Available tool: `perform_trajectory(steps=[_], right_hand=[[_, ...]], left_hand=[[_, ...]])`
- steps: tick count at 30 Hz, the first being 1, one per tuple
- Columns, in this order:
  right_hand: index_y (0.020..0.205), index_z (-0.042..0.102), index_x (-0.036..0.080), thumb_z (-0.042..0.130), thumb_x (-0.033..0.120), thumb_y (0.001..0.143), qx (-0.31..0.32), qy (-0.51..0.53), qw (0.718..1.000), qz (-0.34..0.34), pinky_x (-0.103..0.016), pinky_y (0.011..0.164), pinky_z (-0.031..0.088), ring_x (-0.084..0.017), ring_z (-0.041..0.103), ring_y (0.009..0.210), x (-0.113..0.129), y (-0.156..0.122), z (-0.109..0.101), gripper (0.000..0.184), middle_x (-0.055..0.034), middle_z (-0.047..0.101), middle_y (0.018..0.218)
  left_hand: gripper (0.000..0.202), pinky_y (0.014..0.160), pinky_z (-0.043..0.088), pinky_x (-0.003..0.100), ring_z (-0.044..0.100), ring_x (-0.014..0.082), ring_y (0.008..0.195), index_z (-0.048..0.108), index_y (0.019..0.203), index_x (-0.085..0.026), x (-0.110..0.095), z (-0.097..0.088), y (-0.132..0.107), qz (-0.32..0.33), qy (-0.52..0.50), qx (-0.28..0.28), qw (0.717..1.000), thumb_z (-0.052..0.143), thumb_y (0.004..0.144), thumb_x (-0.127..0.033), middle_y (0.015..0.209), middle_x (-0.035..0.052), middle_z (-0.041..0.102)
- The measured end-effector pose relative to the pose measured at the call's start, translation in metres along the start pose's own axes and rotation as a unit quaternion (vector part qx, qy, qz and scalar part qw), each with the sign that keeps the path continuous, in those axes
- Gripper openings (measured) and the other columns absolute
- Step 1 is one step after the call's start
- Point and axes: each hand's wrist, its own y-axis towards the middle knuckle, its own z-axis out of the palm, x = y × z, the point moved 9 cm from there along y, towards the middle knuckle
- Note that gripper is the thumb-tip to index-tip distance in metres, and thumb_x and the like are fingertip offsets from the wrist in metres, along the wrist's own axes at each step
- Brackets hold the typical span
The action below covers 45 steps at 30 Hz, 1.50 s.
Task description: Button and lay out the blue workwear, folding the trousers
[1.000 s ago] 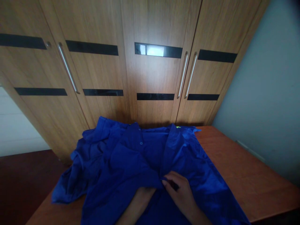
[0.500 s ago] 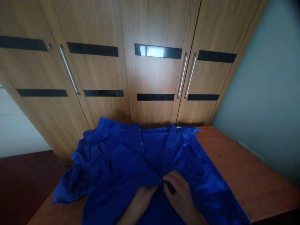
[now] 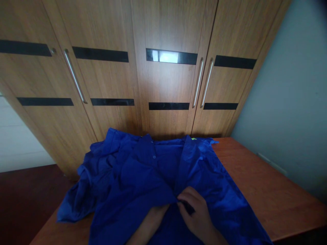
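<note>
Fingers and thumb of the right hand look pinched together on the front edge of a big, deep blue cloth shirt. The left hand reaches under that front flap, so I cannot tell what its fingers do. The shirt lies spread on a flat, red-brown wooden table. Only the tips seem to hold the edge, so a tug could make it slip out. Crumpled folds lie near the table's side, and a hard pull could drag them off.
</note>
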Motion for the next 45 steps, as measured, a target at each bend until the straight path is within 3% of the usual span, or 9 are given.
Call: perform_trajectory(steps=[6,11,16,20,23,26,35,39,45], right_hand=[[0.073,0.064,0.021,0.052,0.019,0.085,0.114,0.027,0.993,0.021,-0.025,0.064,0.044,-0.014,0.059,0.068,0.005,0.000,0.019,0.017,-0.0009,0.062,0.069],[0.065,0.062,0.019,0.044,0.036,0.092,0.052,0.008,0.989,0.137,-0.023,0.059,0.042,-0.013,0.059,0.061,-0.028,0.017,0.004,0.037,-0.0007,0.061,0.063],[0.099,0.064,0.021,0.047,0.043,0.090,0.053,-0.145,0.964,0.217,-0.025,0.064,0.045,-0.018,0.065,0.070,-0.047,0.053,-0.001,0.029,-0.0026,0.068,0.075],[0.133,0.045,0.016,0.052,0.040,0.087,0.135,-0.321,0.901,0.259,-0.035,0.073,0.048,-0.027,0.067,0.090,-0.052,0.075,0.019,0.053,-0.0150,0.069,0.103],[0.130,0.049,0.014,0.055,0.022,0.081,0.171,-0.348,0.878,0.280,-0.037,0.074,0.048,-0.029,0.068,0.090,-0.062,0.081,0.029,0.050,-0.0158,0.071,0.099],[0.121,0.058,0.019,0.049,0.013,0.081,0.125,-0.264,0.913,0.285,-0.029,0.078,0.047,-0.022,0.068,0.091,-0.072,0.082,0.023,0.041,-0.0088,0.073,0.096],[0.131,0.047,0.017,0.047,0.054,0.087,0.133,-0.272,0.912,0.278,-0.036,0.075,0.047,-0.028,0.067,0.093,-0.060,0.059,0.021,0.057,-0.0145,0.069,0.104],[0.134,0.044,0.014,0.055,0.036,0.082,0.178,-0.321,0.888,0.278,-0.039,0.075,0.048,-0.031,0.067,0.092,-0.063,0.057,0.038,0.058,-0.0171,0.069,0.103],[0.129,0.052,0.013,0.051,0.016,0.077,0.098,-0.147,0.948,0.264,-0.032,0.075,0.049,-0.022,0.066,0.081,-0.085,0.055,0.034,0.052,-0.0076,0.067,0.084]], left_hand=[[0.034,0.089,0.047,0.030,0.066,0.0200,0.094,0.069,0.091,-0.022,-0.004,-0.021,-0.019,-0.136,-0.093,-0.009,0.986,0.036,0.092,-0.032,0.092,0.0034,0.074],[0.022,0.070,0.047,0.022,0.067,0.0166,0.078,0.067,0.091,-0.022,-0.034,-0.038,-0.041,-0.111,-0.093,0.034,0.989,0.047,0.081,-0.020,0.086,0.0013,0.073],[0.021,0.060,0.043,0.019,0.062,0.0128,0.066,0.067,0.078,-0.023,-0.080,-0.087,-0.025,-0.035,-0.102,-0.003,0.994,0.047,0.082,-0.019,0.073,-0.0016,0.069],[0.024,0.091,0.043,0.032,0.060,0.0204,0.101,0.066,0.100,-0.021,-0.075,-0.117,0.015,-0.012,0.042,-0.125,0.991,0.046,0.087,-0.021,0.105,0.0052,0.068],[0.028,0.098,0.039,0.045,0.051,0.0296,0.118,0.064,0.110,-0.019,-0.055,-0.099,0.035,-0.019,0.154,-0.087,0.984,0.054,0.084,-0.027,0.123,0.0108,0.062],[0.021,0.100,0.036,0.046,0.059,0.0249,0.105,0.067,0.098,-0.022,-0.046,-0.080,0.030,0.002,0.169,-0.027,0.985,0.050,0.087,-0.024,0.103,0.0068,0.069],[0.037,0.105,0.037,0.045,0.059,0.0236,0.110,0.065,0.111,-0.022,-0.043,-0.062,-0.029,0.000,0.175,-0.018,0.984,0.039,0.088,-0.012,0.116,0.0077,0.067],[0.059,0.105,0.040,0.045,0.048,0.0291,0.127,0.053,0.132,-0.018,-0.026,-0.036,-0.045,-0.043,0.205,0.045,0.977,0.040,0.077,-0.002,0.139,0.0111,0.052],[0.056,0.106,0.040,0.031,0.054,0.0183,0.122,0.052,0.132,-0.019,-0.029,-0.064,-0.031,-0.047,0.122,0.019,0.991,0.032,0.083,-0.003,0.137,0.0073,0.055]])
